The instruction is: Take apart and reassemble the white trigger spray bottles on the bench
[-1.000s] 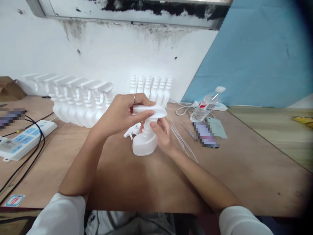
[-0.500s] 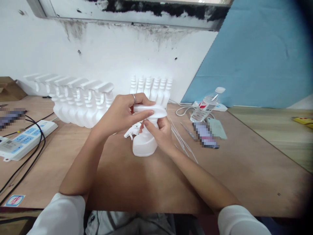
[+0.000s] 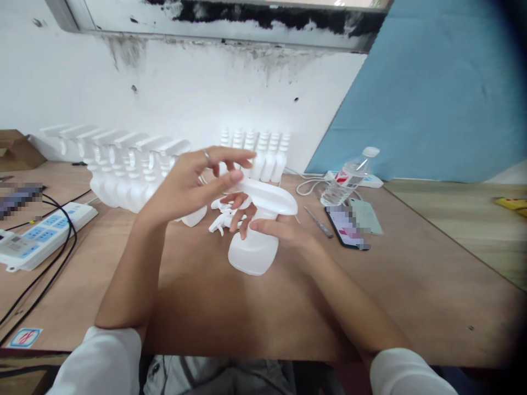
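Note:
A white spray bottle (image 3: 253, 249) with a trigger head (image 3: 272, 198) is lifted a little off the wooden table (image 3: 206, 296), tilted toward me. My right hand (image 3: 267, 222) is wrapped round its neck under the head. Just left of and above the head hovers my left hand (image 3: 193, 184), fingers stretched out and apart, a ring on one finger, holding nothing. Loose white trigger heads (image 3: 220, 219) lie on the table behind the bottle.
A row of finished spray bottles (image 3: 123, 170) lines the wall at left; several headless bottles (image 3: 263, 151) stand behind. A water bottle (image 3: 346, 175), phone (image 3: 348, 225), thin metal tool (image 3: 318, 221), white cable (image 3: 307, 186) lie right. Power strip (image 3: 37, 236) with black cords lies left.
My left hand has let go of the trigger head and opened, rising left. My right hand has lifted the bottle and brought it nearer and to the right.

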### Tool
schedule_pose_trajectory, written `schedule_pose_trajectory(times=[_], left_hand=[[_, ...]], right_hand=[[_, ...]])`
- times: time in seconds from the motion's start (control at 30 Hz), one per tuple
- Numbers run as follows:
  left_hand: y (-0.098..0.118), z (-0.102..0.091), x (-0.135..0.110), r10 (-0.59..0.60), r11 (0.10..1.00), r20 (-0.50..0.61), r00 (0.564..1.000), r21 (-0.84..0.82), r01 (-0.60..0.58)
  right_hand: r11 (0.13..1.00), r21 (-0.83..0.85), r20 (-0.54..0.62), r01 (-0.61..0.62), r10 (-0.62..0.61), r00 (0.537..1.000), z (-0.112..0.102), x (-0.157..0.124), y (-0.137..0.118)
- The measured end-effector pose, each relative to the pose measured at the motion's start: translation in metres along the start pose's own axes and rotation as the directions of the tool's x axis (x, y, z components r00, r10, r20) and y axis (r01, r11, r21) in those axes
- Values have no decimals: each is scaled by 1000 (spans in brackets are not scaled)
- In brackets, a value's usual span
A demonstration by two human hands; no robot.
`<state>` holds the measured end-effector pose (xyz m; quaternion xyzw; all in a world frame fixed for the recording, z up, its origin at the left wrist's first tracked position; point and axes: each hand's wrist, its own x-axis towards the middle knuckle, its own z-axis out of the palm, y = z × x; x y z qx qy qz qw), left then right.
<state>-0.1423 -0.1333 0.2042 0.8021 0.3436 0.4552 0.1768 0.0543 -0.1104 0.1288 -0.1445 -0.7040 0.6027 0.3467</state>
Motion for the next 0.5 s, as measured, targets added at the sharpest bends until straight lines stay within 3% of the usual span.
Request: schedule_pose_trajectory(times=[0.1,0.27,0.4,0.5], left_hand=[[-3,-15,-3,-11,1000,-183,983,-16,9],[-5,-31,-9,-33,999,-287,957,5,36],[1,-29,-10,-40,999,-253,967,3,42],[10,-22,-11,-55,998,-140,989,-13,53]], right_hand=[[997,64,-29,46,-44,999,3,1,-3],[999,27,-53,41,-40,998,5,0,-5],[998,-5,-37,66,-66,997,6,0,-5],[998,5,-8,65,-65,998,7,-1,-8]])
